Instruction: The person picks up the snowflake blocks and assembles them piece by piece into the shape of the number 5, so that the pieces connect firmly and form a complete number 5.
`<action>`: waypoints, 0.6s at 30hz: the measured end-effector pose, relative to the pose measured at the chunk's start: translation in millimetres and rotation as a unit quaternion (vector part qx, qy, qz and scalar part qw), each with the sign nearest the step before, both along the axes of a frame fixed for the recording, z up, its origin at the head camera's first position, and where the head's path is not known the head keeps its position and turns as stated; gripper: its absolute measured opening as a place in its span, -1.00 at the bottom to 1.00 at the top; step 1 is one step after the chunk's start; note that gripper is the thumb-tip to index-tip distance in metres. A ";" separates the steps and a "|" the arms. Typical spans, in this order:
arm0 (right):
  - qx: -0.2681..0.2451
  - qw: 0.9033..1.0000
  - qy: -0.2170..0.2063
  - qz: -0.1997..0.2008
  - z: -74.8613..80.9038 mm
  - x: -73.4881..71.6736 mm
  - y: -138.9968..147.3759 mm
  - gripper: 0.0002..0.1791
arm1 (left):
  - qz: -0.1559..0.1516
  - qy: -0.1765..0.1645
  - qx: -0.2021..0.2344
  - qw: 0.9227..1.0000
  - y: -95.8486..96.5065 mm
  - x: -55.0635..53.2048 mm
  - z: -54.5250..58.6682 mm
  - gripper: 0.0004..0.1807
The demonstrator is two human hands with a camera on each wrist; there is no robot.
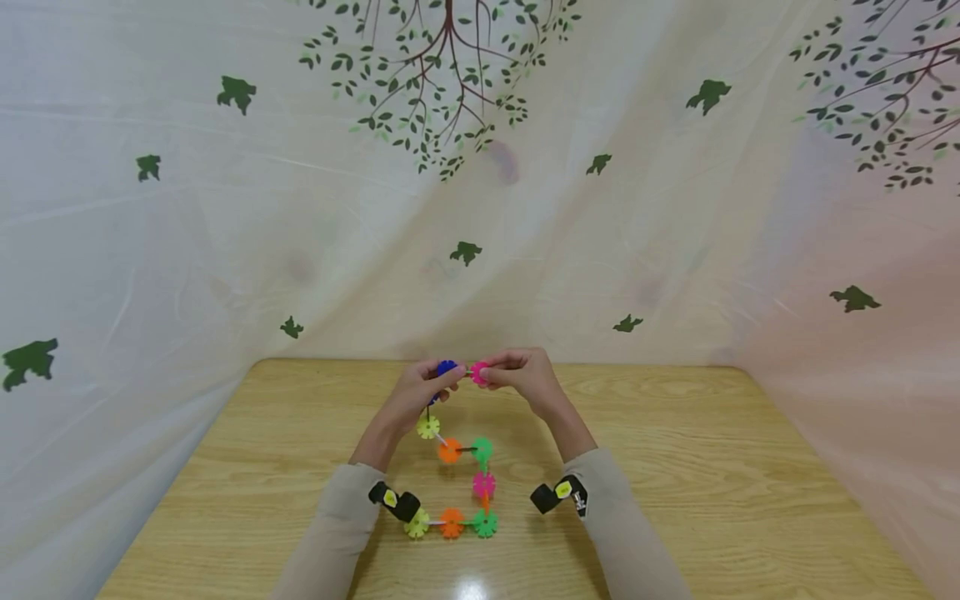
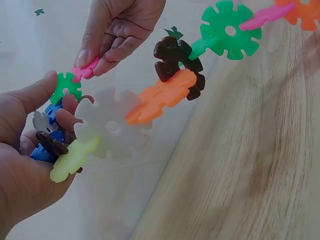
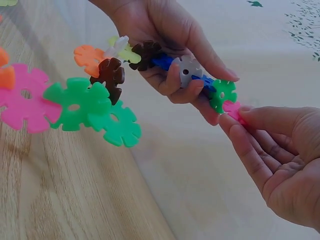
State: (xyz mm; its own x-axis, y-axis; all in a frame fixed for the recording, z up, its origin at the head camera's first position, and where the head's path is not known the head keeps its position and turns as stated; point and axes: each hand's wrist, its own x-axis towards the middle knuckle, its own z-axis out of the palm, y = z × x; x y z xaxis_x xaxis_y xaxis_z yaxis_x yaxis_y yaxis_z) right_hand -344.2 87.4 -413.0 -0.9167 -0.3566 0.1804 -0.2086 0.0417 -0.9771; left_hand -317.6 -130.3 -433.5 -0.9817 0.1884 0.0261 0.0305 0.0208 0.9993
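Note:
A chain of notched plastic snowflake discs runs up from the tabletop to both hands. My left hand (image 1: 405, 400) holds its far end, fingers curled round blue, grey (image 3: 187, 72) and brown discs. Its thumb and fingers pinch a green disc (image 2: 65, 89). Between thumb and fingertips my right hand (image 1: 531, 382) pinches a pink disc (image 3: 233, 111), whose edge meets the green one. Below the left hand, a yellow disc (image 2: 75, 159), a whitish disc (image 2: 107, 120), an orange disc (image 2: 162, 97) and a brown disc (image 2: 167, 52) continue the chain. The right fingertips partly hide the pink disc.
The chain bends across the wooden table (image 1: 675, 500), through another pink disc (image 1: 484, 484) to a green disc (image 1: 485, 523) and a yellow disc (image 1: 417, 524) near the front. Behind the table's back edge hangs a pale curtain (image 1: 525, 292) with leaf prints.

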 end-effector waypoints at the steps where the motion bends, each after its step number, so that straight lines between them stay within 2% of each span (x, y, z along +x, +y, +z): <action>1: 0.000 1.000 0.000 0.000 -0.2 0.1 -0.2 -0.80 | 0.002 0.000 -0.003 1.000 -0.2 -0.1 -0.1 -0.59; 12: -0.010 1.000 -0.005 -0.007 -2.3 -0.6 -2.9 -0.81 | 0.017 -0.001 -0.022 1.000 1.0 1.3 1.5 -0.59; 18: -0.019 1.000 -0.004 -0.008 -2.6 -0.6 -3.4 -0.81 | 0.022 0.003 -0.005 1.000 2.9 1.8 3.2 -0.64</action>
